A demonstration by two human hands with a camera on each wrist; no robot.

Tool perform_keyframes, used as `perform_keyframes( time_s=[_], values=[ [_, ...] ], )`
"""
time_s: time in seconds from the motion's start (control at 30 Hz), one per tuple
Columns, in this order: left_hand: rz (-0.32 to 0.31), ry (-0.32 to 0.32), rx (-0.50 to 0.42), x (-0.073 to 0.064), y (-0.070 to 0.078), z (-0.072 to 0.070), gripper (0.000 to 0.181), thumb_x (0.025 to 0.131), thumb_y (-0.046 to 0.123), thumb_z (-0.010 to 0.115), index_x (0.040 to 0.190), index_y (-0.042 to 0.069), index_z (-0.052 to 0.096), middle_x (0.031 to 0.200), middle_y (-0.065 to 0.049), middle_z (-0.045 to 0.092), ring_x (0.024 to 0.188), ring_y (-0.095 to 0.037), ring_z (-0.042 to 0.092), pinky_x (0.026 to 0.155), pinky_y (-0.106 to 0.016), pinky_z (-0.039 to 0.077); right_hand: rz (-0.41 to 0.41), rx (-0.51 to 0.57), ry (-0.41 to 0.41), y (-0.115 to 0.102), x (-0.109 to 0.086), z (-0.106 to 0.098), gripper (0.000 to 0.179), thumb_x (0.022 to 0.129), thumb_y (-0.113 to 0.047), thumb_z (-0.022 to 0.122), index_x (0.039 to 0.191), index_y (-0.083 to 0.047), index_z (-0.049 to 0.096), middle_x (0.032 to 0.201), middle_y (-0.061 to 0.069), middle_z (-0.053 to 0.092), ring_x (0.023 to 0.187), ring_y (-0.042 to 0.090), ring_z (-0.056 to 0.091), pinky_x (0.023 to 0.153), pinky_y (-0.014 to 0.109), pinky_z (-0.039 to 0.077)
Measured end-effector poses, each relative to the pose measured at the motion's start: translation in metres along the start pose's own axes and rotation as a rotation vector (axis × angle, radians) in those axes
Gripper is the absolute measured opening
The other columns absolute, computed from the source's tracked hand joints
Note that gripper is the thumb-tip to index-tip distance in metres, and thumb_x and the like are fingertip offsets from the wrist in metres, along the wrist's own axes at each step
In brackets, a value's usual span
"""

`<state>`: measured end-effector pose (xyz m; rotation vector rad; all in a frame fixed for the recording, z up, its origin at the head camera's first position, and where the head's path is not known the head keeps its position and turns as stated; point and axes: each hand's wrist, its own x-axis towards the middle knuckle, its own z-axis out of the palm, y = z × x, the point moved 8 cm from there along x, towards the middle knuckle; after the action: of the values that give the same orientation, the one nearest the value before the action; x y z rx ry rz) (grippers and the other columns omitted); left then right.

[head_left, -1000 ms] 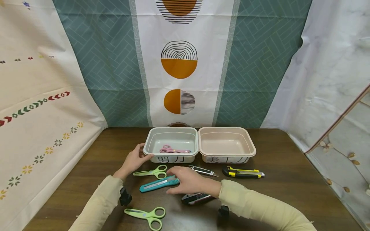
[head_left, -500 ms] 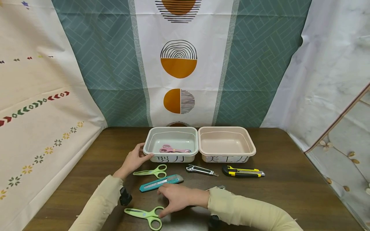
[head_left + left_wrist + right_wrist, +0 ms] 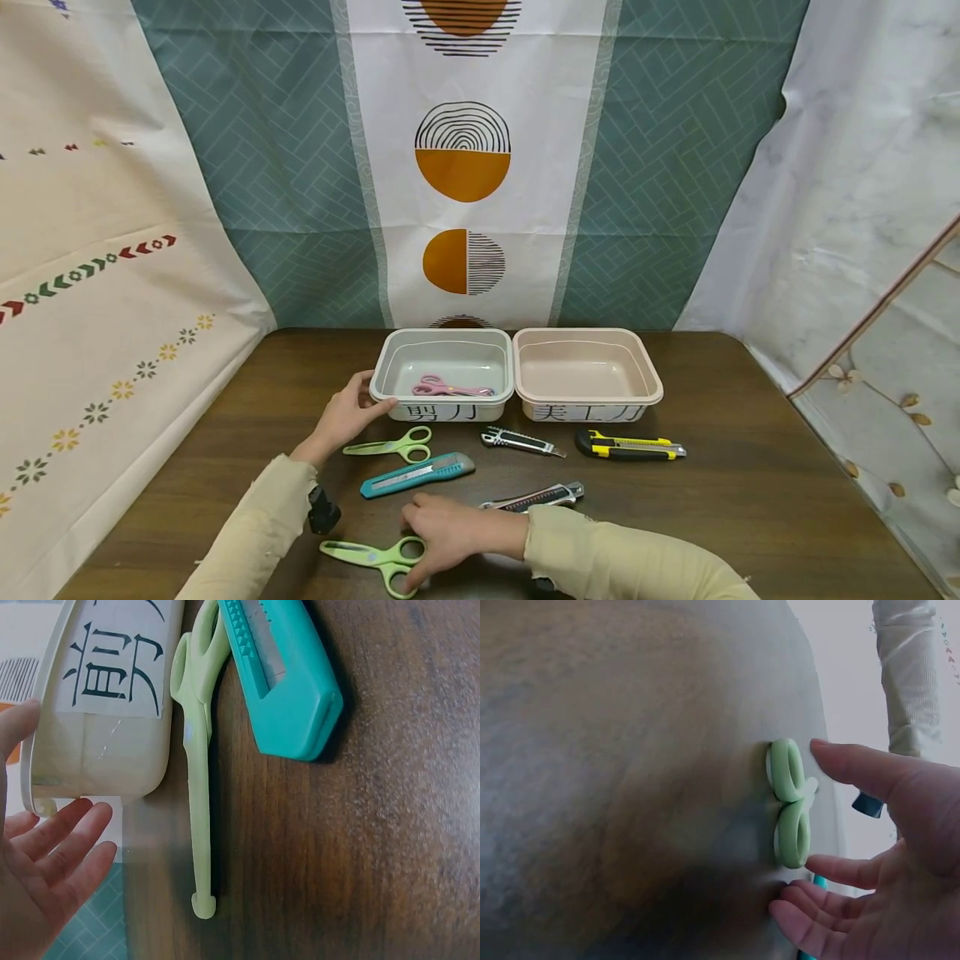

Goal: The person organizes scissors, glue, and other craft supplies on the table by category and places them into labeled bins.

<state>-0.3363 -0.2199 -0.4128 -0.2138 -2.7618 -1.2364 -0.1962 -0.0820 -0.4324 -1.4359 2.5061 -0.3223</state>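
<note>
My left hand [image 3: 348, 414] holds the front left corner of the pale grey-green bin [image 3: 386, 367], thumb at the front rim and fingers along the side. Pink scissors [image 3: 450, 387] lie inside that bin. Low in the head view, my right hand [image 3: 448, 533] is at the handles of green scissors [image 3: 367, 557]. The right wrist view shows its thumb and fingers spread on either side of the handle loops [image 3: 786, 769], with a gap at the thumb. More green scissors [image 3: 196, 750] and a teal utility knife [image 3: 416, 476] lie before the grey-green bin.
A beige-pink bin [image 3: 647, 375] stands against the first bin's right side; both have labels in front. A black-and-white utility knife [image 3: 521, 442], a yellow-and-black one [image 3: 630, 447] and a silver-and-black one [image 3: 543, 497] lie on the brown table [image 3: 750, 467]. Patterned curtains [image 3: 285, 167] hang behind.
My right hand has moved left and toward me, from over the teal and silver-and-black utility knives to the near green scissors' handles. My left hand stays at the bin's corner.
</note>
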Motion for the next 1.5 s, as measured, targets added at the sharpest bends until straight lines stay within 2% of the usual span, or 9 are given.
perform_keyframes(
  time_s=[0.23,0.47,0.63,0.87,1.0,1.23,1.5],
  values=[
    [0.002,-0.001,0.006,0.0,0.001,0.0,0.067,0.082,0.036,0.066,0.132,0.003,0.037,0.103,-0.014,0.059,0.08,-0.019,0.056,0.063,-0.029,0.042,-0.022,-0.123,0.011,-0.009,0.001,0.004,0.045,0.065,-0.05,0.075,0.09,-0.019,0.054,0.076,-0.011,0.036,0.065,-0.001,0.032,0.056,0.01,0.025],
    [0.002,0.001,0.005,0.0,0.001,-0.001,0.068,0.081,0.036,0.067,0.132,0.002,0.036,0.102,-0.014,0.059,0.08,-0.019,0.057,0.062,-0.03,0.043,-0.033,-0.231,-0.002,-0.015,0.002,0.007,0.053,0.061,-0.055,0.076,0.092,-0.02,0.052,0.079,-0.009,0.038,0.068,0.002,0.035,0.059,0.013,0.027],
    [0.003,-0.002,0.0,0.001,0.0,-0.001,0.069,0.081,0.037,0.066,0.132,0.002,0.036,0.103,-0.014,0.059,0.08,-0.019,0.057,0.063,-0.03,0.043,-0.023,-0.273,0.025,-0.016,0.001,0.007,0.053,0.058,-0.054,0.078,0.09,-0.02,0.052,0.079,-0.008,0.039,0.068,0.003,0.038,0.058,0.013,0.027],
    [0.004,-0.002,-0.002,0.0,0.0,0.0,0.068,0.082,0.037,0.066,0.132,0.002,0.036,0.103,-0.015,0.059,0.08,-0.02,0.057,0.062,-0.03,0.043,-0.058,-0.342,0.068,-0.016,0.001,0.005,0.05,0.056,-0.056,0.077,0.083,-0.022,0.052,0.074,-0.01,0.04,0.064,0.001,0.039,0.052,0.012,0.029],
    [-0.003,-0.003,0.003,0.0,-0.001,0.0,0.068,0.082,0.037,0.066,0.132,0.003,0.035,0.104,-0.015,0.059,0.081,-0.02,0.057,0.062,-0.03,0.042,-0.085,-0.366,0.073,-0.015,0.0,0.004,0.05,0.057,-0.058,0.075,0.082,-0.022,0.052,0.075,-0.01,0.04,0.063,0.001,0.039,0.052,0.013,0.03],
    [-0.002,-0.005,-0.001,0.0,0.0,0.0,0.068,0.082,0.037,0.066,0.132,0.002,0.035,0.103,-0.015,0.059,0.08,-0.02,0.056,0.061,-0.03,0.042,-0.122,-0.346,0.07,-0.007,-0.002,0.004,0.046,0.058,-0.056,0.074,0.081,-0.022,0.053,0.074,-0.011,0.038,0.061,-0.001,0.034,0.048,0.014,0.028],
    [0.001,-0.007,-0.003,-0.001,0.001,0.0,0.068,0.082,0.036,0.066,0.132,0.002,0.035,0.104,-0.015,0.059,0.08,-0.02,0.057,0.062,-0.03,0.042,-0.183,-0.371,0.09,0.003,-0.007,-0.007,0.044,0.058,-0.053,0.073,0.081,-0.022,0.053,0.074,-0.013,0.039,0.063,-0.001,0.036,0.049,0.014,0.026]
  ],
)
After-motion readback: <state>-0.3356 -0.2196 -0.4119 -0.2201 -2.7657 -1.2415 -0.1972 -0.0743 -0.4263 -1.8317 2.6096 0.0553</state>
